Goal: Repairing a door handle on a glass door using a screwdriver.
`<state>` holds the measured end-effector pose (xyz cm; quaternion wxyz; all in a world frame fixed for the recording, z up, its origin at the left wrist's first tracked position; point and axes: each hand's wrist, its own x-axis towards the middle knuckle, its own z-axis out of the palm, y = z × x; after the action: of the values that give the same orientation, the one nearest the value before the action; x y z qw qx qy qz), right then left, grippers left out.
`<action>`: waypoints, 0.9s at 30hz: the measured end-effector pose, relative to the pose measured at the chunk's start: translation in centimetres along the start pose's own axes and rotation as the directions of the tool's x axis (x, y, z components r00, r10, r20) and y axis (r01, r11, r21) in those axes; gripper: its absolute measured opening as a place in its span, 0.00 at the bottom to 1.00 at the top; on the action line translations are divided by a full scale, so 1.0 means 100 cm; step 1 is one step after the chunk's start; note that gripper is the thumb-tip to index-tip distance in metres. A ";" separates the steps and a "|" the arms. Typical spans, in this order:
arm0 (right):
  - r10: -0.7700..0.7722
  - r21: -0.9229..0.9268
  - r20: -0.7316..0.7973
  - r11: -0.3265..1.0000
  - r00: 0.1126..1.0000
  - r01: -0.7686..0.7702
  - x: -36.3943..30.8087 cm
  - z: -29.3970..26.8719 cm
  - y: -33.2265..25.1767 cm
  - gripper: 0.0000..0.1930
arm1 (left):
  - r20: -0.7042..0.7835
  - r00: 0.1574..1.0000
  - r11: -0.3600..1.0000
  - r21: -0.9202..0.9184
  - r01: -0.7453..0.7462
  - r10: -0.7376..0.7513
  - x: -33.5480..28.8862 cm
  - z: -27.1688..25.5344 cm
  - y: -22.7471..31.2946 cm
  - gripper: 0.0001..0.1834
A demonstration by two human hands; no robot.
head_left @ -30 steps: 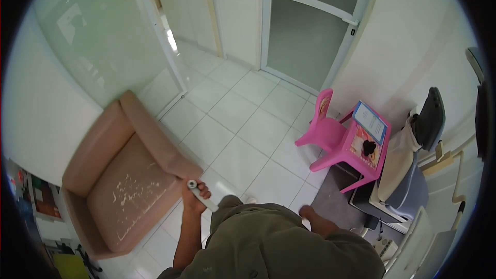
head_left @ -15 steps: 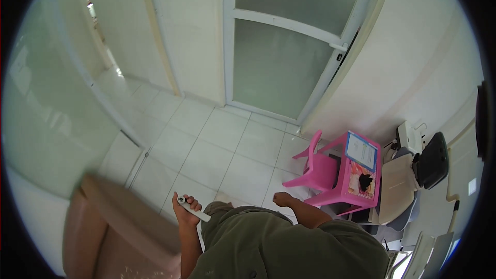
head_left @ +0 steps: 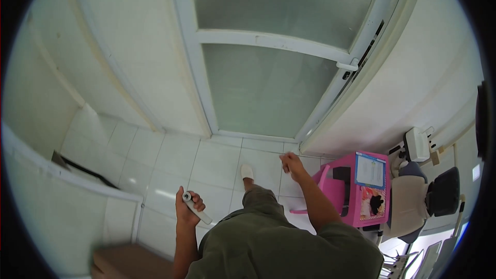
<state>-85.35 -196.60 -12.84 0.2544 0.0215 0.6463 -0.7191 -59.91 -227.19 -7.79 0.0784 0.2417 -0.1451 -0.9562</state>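
My left hand point(head_left: 189, 206) is wrapped round a pale grey, tube-shaped handheld device point(head_left: 195, 210). Its round end, with a dark centre, faces up by the thumb, and the narrower tail slants down towards my shirt. Out in front of my body, my right hand point(head_left: 293, 166) is loosely curled, touching nothing around it; I see no object in its fingers. One foot in a white shoe point(head_left: 247, 171) is forward on the tiled floor point(head_left: 217, 163). Ahead stands a white-framed door point(head_left: 268, 37) with frosted glass panes and a lever handle point(head_left: 347, 65) on its right side.
At the right are a pink chair point(head_left: 323, 188) and a pink table point(head_left: 353, 214) holding a blue-edged sheet point(head_left: 370, 170) and a small black object point(head_left: 376, 203). Behind them is a beige padded chair point(head_left: 405, 201). A brown padded seat point(head_left: 132, 263) lies at the lower left.
I have moved forward, so the door looks nearer and the brown seat slides down out of view. My right hand has swung forward and up. The left keeps hold of the device.
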 end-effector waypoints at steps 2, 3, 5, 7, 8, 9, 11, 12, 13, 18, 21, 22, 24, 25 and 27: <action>-0.050 0.079 0.096 0.996 0.994 0.042 0.050 0.025 -0.045 0.09 | -0.018 1.000 1.000 -0.028 0.005 -0.006 0.028 0.004 0.008 0.25; -0.067 0.112 0.149 0.992 0.987 0.051 0.076 0.035 -0.070 0.09 | -0.034 0.999 0.997 -0.072 -0.008 0.006 0.044 0.013 0.013 0.25; -0.172 0.133 0.309 0.982 0.935 0.137 0.112 0.052 -0.129 0.09 | -0.123 0.992 0.997 -0.060 -0.043 0.035 0.067 0.041 0.022 0.25; -0.154 -0.033 0.468 0.981 0.870 0.191 0.137 0.065 -0.198 0.09 | -0.124 0.992 0.999 -0.012 -0.041 0.039 0.092 0.065 0.033 0.25; -0.121 -0.131 0.529 0.966 0.840 0.222 0.152 0.068 -0.224 0.09 | -0.126 0.990 0.998 0.025 -0.057 0.059 0.104 0.074 0.039 0.25; -0.189 -0.230 0.569 0.898 0.800 0.375 0.176 0.065 -0.238 0.09 | -0.126 0.991 0.999 0.038 -0.033 0.037 0.116 0.083 0.045 0.25; -0.242 -0.345 0.578 0.793 0.779 0.502 0.206 0.053 -0.271 0.09 | -0.159 0.987 0.997 0.072 -0.008 0.019 0.138 0.098 0.055 0.24; -0.183 -0.362 0.452 0.857 0.873 0.367 0.218 0.050 -0.289 0.09 | -0.182 0.983 0.996 0.084 -0.010 0.025 0.148 0.103 0.057 0.24; -0.111 -0.357 0.317 0.906 0.942 0.227 0.226 0.045 -0.299 0.08 | -0.203 0.979 0.995 0.096 -0.011 0.030 0.157 0.106 0.059 0.24; -0.167 -0.556 0.456 0.713 0.874 0.427 0.241 0.042 -0.295 0.11 | -0.254 0.963 0.991 0.082 0.109 -0.085 0.198 0.094 0.080 0.24; -0.122 -0.565 0.406 0.746 0.906 0.353 0.242 0.045 -0.296 0.10 | -0.263 0.961 0.984 0.128 0.126 -0.089 0.220 0.096 0.098 0.24; -0.098 -0.564 0.387 0.762 0.917 0.319 0.243 0.047 -0.297 0.09 | -0.270 0.959 0.980 0.150 0.127 -0.083 0.226 0.097 0.105 0.23; -0.071 -0.569 0.359 0.774 0.931 0.279 0.244 0.051 -0.299 0.09 | -0.274 0.958 0.976 0.168 0.139 -0.089 0.237 0.098 0.115 0.23; -0.109 -0.569 0.337 0.768 0.935 0.294 0.246 0.054 -0.298 0.08 | -0.285 0.956 0.978 0.168 0.127 -0.075 0.241 0.099 0.121 0.23; -0.183 -0.569 0.291 0.756 0.939 0.323 0.249 0.059 -0.296 0.08 | -0.309 0.950 0.980 0.169 0.104 -0.048 0.249 0.101 0.129 0.23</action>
<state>-116.89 -209.55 6.39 0.2165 -0.2283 0.8079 -0.4984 -85.50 -242.49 -6.17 0.0403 0.3974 -0.2094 -0.8925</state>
